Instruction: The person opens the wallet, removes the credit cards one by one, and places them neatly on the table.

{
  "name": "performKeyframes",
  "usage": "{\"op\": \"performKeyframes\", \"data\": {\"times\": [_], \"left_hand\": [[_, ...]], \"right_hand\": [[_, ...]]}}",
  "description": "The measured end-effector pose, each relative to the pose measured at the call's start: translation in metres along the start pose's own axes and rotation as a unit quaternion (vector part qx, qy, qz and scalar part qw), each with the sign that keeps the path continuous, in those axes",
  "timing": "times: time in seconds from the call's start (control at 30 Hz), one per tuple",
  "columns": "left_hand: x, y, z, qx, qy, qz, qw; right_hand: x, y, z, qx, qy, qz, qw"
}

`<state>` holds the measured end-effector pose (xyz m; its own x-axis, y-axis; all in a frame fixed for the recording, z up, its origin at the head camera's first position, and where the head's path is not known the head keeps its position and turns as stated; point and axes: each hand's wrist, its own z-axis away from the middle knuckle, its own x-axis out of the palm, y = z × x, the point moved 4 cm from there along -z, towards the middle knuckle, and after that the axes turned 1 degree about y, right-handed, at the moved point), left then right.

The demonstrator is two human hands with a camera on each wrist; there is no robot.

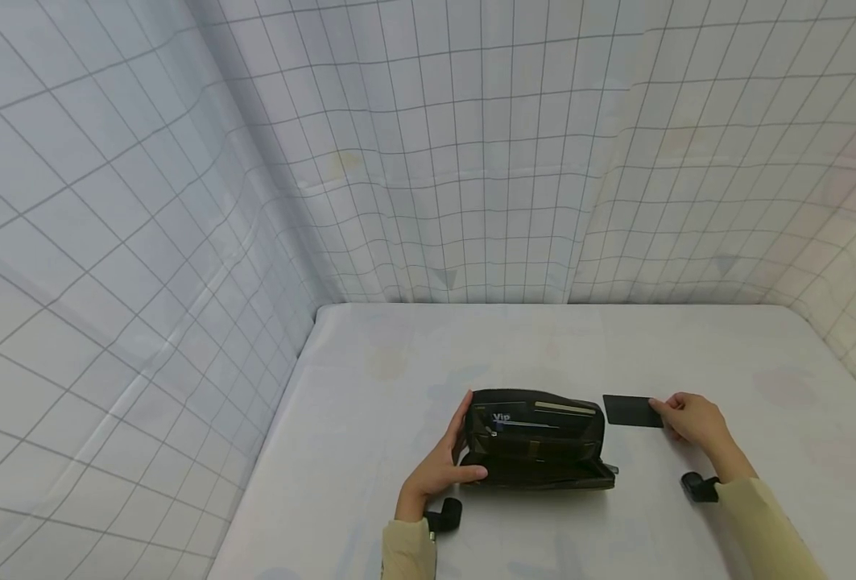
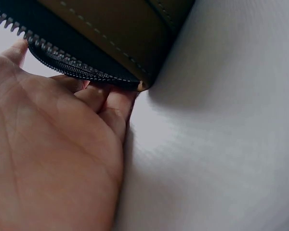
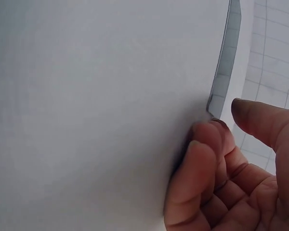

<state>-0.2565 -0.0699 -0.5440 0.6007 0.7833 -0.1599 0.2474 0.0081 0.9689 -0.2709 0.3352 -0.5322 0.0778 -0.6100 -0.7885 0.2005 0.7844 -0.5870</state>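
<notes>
A dark zip-around wallet (image 1: pixel 536 431) lies spread wide on the white table, its inside facing up with card slots and a card marked "Vip" (image 1: pixel 502 417). My left hand (image 1: pixel 438 467) grips its left end, thumb over the front flap and fingers along the side. Close up in the left wrist view, the fingers tuck under the zipper teeth (image 2: pixel 62 57). To the wallet's right, my right hand (image 1: pixel 696 420) pinches the right end of a black card (image 1: pixel 626 411). The right wrist view shows this card (image 3: pixel 226 62) nearly edge-on at curled fingertips.
The tabletop (image 1: pixel 370 387) has a white cover. Grid-patterned white cloth (image 1: pixel 435 161) hangs behind the table and along both sides. A black wrist device (image 1: pixel 445 515) sits on the left wrist, another wrist device (image 1: pixel 699 487) on the right.
</notes>
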Motion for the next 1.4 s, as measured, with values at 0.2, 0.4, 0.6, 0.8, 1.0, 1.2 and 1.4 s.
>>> {"op": "performKeyframes", "data": {"times": [0.2,0.4,0.6,0.8,1.0,1.2,1.4], "left_hand": [[0.001,0.021,0.002,0.003,-0.007,0.006,1.0],[0.0,0.009,0.001,0.007,-0.001,0.002,1.0],[-0.001,-0.006,0.0,0.006,0.002,0.005,1.0],[0.0,-0.007,0.0,-0.015,0.004,0.006,0.9999],[0.0,-0.007,-0.001,-0.01,0.004,0.008,0.9999],[0.0,-0.009,-0.001,-0.006,0.002,0.01,0.9999],[0.0,-0.003,-0.001,0.001,0.001,0.005,1.0]], "right_hand": [[-0.002,-0.008,0.004,-0.01,0.002,0.017,0.9998],[-0.012,-0.032,0.009,-0.049,0.045,0.042,0.9969],[-0.02,-0.068,0.019,-0.098,0.055,0.032,0.9932],[-0.018,-0.101,0.03,-0.163,0.035,-0.013,0.986],[-0.012,-0.124,0.042,-0.21,0.003,-0.025,0.9774],[-0.004,-0.129,0.046,-0.206,-0.035,-0.017,0.9778],[0.003,-0.129,0.043,-0.206,-0.043,-0.011,0.9775]]}}
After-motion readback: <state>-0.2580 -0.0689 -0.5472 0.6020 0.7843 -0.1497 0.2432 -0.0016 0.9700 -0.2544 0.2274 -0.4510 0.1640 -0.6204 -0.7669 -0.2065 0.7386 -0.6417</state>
